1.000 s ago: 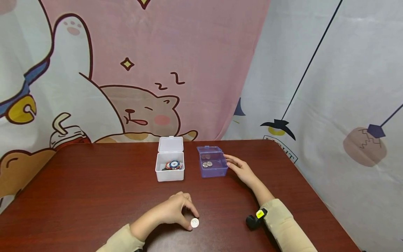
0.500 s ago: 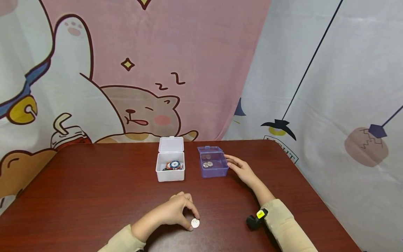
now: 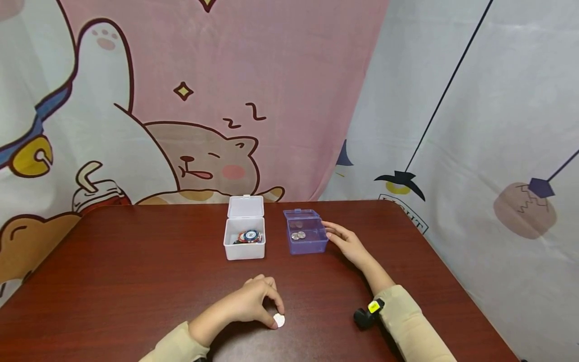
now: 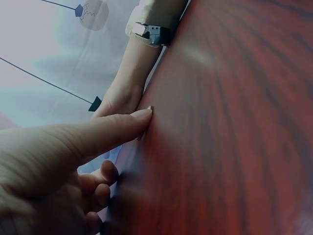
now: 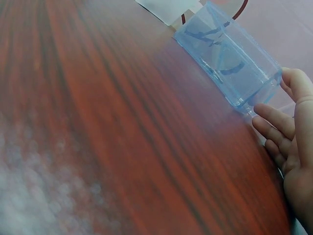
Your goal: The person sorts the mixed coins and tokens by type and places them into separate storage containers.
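My left hand (image 3: 251, 301) is low over the near middle of the table, thumb and index finger pinching a silvery coin (image 3: 279, 320) at its edge. In the left wrist view only a thin edge of the coin (image 4: 150, 108) shows past the thumb tip, close to the tabletop. My right hand (image 3: 348, 245) is at the right side of a clear purple box (image 3: 308, 247), its fingers fairly straight and its fingertips at the box wall. The lid of the purple box stands up at the back, and a few coins (image 3: 298, 235) lie inside.
A white box (image 3: 245, 252) with a raised lid stands left of the purple one and holds several poker chips (image 3: 250, 236). Both are on a dark red wooden table (image 3: 135, 281). A printed cloth (image 3: 298, 100) hangs behind the table's far edge.
The coin at my left fingertips has tilted slightly and shifted a little up. My right hand and both boxes stay in place.
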Demonstrator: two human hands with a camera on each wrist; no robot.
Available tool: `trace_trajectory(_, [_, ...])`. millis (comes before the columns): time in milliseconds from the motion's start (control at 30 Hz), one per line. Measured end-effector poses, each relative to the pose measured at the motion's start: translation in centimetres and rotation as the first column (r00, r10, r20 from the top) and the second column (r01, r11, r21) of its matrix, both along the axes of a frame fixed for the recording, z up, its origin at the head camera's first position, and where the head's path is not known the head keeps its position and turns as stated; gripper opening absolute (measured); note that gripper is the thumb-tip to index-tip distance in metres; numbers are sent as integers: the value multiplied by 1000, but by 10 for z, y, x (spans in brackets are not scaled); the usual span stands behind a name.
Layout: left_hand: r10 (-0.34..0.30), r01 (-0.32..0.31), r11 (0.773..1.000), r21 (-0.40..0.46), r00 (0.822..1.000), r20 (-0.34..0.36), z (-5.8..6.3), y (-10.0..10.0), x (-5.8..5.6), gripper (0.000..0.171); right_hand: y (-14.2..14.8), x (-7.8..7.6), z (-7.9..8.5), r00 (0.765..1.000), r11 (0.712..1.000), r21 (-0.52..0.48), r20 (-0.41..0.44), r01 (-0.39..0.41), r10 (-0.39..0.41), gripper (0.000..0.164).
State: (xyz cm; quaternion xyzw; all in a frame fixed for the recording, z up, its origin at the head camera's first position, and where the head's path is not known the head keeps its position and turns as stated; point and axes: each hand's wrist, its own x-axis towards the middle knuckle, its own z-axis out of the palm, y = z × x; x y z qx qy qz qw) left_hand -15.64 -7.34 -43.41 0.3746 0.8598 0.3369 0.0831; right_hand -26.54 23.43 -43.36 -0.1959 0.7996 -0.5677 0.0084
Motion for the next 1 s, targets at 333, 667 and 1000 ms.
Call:
trace_trajectory(333, [23,-24,999,24,999,49,2,0,-1,20,-1,1,3,1000,1000,3,-6,4,-4,40])
trace_trajectory(667, [-15,-13,979,203,991,134,-6,0,-9,12,-1,3,3,1000,1000,-6,-7,3,-3,40])
trace_trajectory(1000, [86,-151,924,352,978,192,-7,14,-14,9,0,1,3,1000,1000,10,4,3,-3,41])
